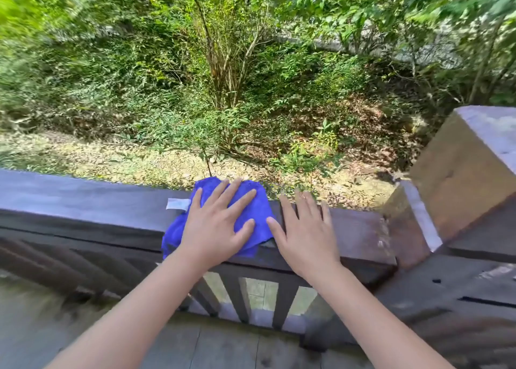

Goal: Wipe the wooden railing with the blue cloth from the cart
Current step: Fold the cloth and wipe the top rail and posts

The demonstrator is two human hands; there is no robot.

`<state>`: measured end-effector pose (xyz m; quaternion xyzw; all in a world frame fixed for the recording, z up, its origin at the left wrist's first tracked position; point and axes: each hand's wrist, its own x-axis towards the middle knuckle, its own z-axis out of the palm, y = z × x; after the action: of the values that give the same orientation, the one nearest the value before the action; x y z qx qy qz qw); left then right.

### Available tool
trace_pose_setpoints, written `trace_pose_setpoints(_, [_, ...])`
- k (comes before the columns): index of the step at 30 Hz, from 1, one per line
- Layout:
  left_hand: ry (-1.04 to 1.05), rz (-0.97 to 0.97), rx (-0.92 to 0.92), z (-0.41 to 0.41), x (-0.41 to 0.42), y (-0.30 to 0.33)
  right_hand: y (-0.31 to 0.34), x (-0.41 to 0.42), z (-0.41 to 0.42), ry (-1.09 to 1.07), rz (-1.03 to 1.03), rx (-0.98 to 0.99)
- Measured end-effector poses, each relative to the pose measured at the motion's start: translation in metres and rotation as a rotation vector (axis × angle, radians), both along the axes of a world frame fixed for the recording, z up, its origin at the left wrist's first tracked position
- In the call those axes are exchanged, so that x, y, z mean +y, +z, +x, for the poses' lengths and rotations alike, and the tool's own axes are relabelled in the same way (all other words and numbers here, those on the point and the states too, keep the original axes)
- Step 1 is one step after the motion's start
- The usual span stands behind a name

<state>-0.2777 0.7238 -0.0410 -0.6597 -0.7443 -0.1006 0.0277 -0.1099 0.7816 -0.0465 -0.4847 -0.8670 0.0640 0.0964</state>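
Note:
A dark wooden railing [83,204] runs across the view from left to right. On its top lies the blue cloth [259,204], with a white label sticking out at its left edge. My left hand [215,226] lies flat on the cloth, fingers spread, pressing it against the rail. Just to the right, my right hand [304,229] rests flat on the bare wood, its thumb touching the cloth's right edge. Part of the cloth hangs over the near side of the rail.
A thick wooden corner post [460,173] stands at the right end of the rail. Balusters [237,299] stand below the rail, above a plank floor [223,346]. Beyond the rail the ground drops to gravel, shrubs and trees.

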Motion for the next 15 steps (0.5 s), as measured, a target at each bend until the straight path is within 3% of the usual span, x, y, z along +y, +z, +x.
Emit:
trace_pose_setpoints(11, [0.235, 0.015, -0.047, -0.223, -0.060, 0.003, 0.001, -0.033, -0.136, 0.129, -0.022, -0.016])
trace_pose_setpoints(15, [0.371, -0.008, -0.052, -0.244, -0.061, -0.001, -0.001, -0.045, -0.169, 0.094, -0.013, -0.012])
